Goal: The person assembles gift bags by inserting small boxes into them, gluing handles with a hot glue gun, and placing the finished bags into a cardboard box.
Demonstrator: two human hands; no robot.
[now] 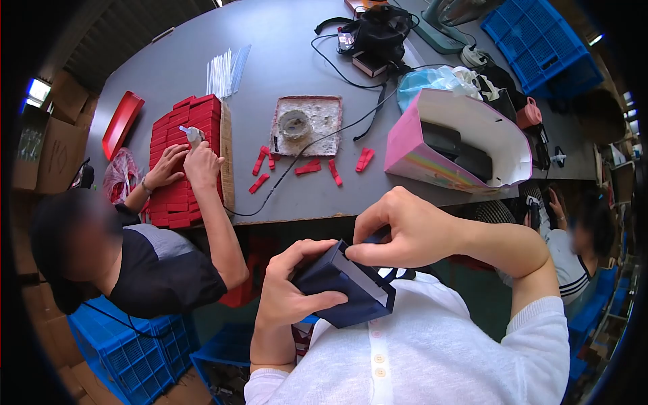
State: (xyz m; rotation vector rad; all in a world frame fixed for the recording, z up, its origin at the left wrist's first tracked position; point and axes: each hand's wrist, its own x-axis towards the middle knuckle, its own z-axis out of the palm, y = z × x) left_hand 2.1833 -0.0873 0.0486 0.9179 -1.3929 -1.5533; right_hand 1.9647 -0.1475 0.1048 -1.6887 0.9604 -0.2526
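Close to my chest I have a small navy-blue box (347, 289), tilted, with a light grey strip showing along its upper side. My left hand (287, 283) is wrapped round its left end, thumb across the near face and fingers behind. At the box's top corner, my right hand (401, 233) is closed, with the thumb and curled fingers pinching the edge. What lies under those fingers is partly hidden. A dark loop of cord or ribbon appears beside the box's right end.
A grey table (223, 135) stands ahead. At left, a co-worker holds a glue bottle (194, 136) over stacked red boxes (179, 196). Red strips (364, 160), a white-crusted tray (324, 138), a cable and a pink paper bag (422, 148) lie there. Blue crates (128, 344) stand lower left.
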